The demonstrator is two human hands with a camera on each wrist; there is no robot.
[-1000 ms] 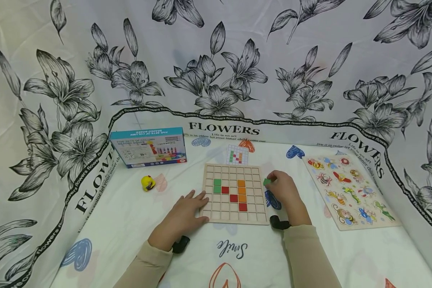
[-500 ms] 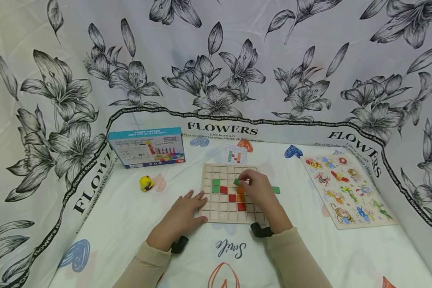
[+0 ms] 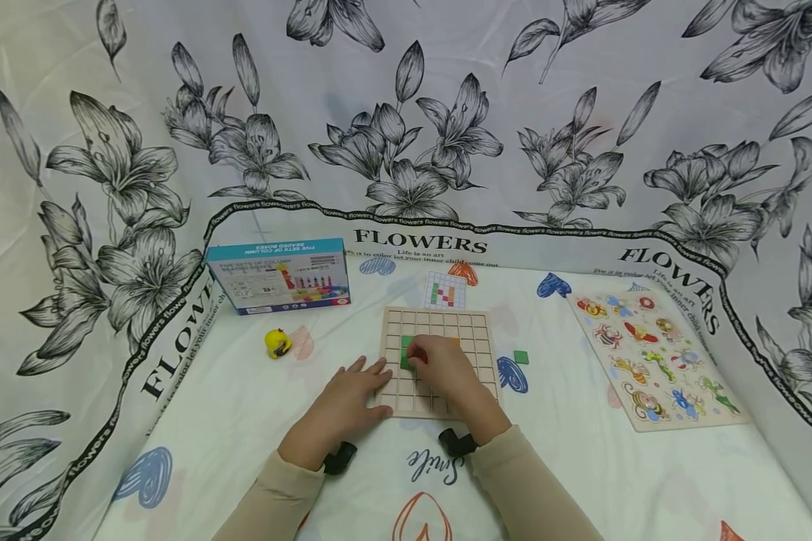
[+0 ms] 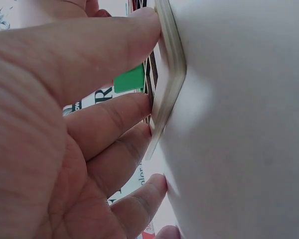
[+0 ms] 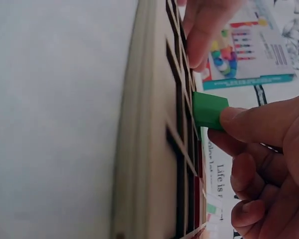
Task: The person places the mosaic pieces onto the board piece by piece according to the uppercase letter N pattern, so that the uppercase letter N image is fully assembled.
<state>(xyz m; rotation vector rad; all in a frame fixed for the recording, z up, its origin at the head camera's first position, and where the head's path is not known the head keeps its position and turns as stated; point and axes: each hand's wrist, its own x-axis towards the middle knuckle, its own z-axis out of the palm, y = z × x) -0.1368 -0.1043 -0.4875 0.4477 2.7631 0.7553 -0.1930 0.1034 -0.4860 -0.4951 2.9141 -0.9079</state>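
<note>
In the head view, a wooden grid board (image 3: 440,318) lies mid-table. My right hand (image 3: 452,379) is over its left part and covers several coloured squares. Between thumb and forefinger it pinches a green square tile (image 5: 209,109), whose edge is at the grid slots in the right wrist view. A green square (image 3: 406,343) shows in the board beside the fingertips. My left hand (image 3: 341,406) rests at the board's left edge, fingers spread; its thumb and fingers touch the rim (image 4: 173,69) in the left wrist view.
A pattern card (image 3: 446,291) lies behind the board. One loose green tile (image 3: 521,357) is on the cloth to the right, with an insect puzzle board (image 3: 622,347) beyond. A toy box (image 3: 280,278) and a small yellow toy (image 3: 278,344) are at the left.
From beside the board's right edge, my right hand has carried the green tile left across the grid to its left part. The left hand has stayed in place.
</note>
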